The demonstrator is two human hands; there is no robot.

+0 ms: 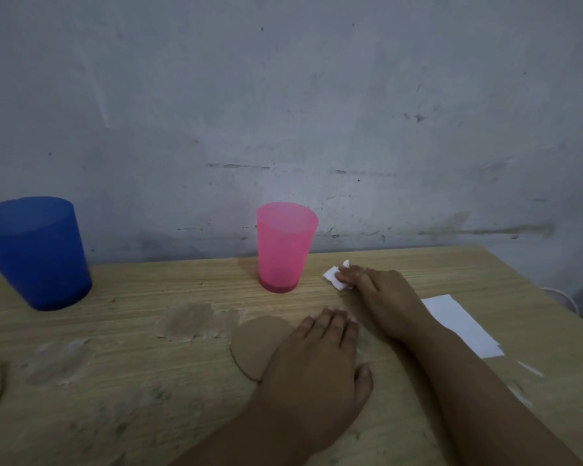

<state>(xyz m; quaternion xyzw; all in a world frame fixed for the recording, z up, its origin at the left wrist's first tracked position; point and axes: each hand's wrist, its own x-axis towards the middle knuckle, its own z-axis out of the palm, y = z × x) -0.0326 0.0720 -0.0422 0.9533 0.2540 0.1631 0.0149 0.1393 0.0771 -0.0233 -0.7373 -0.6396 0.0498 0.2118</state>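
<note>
Head view only

On the wooden table [182, 284], a little past the middle toward 1 o'clock: a small white paper scrap [331, 275], just beside the pink cup [285, 247], at the cup's 3 o'clock. Partly hidden under the fingertips of the right hand [379, 290]. Fingers close together and laid over the scrap. Pinching it or only pressing it down? Cannot tell.

Very light, thin and soft. Easy to bend, crumple or tear, and likely to slide on the smooth wood. Best taken at the free corner poking out at 9 o'clock of the fingertips, with a gentle pinch, not a hard squeeze. That corner pointing at the pink cup. Long side too hidden to tell for sure.

Nearer, at about 6 o'clock from the pink cup: a brown cardboard circle [256, 344], lying flat. Held down by the left hand [317, 358], fingers straight and together, thumb sticking out toward 3 o'clock, covering the circle's 3 o'clock side. Light but stiff, not floppy like the scrap. Round, so no long side and no pointing way. Best lifted at the bare rim at 9 o'clock.

Far off at 9 o'clock, a blue cup [37, 253], well apart. At 3 o'clock of the right arm, a white paper sheet [461, 324], long side running from 11 to 5 o'clock
</note>
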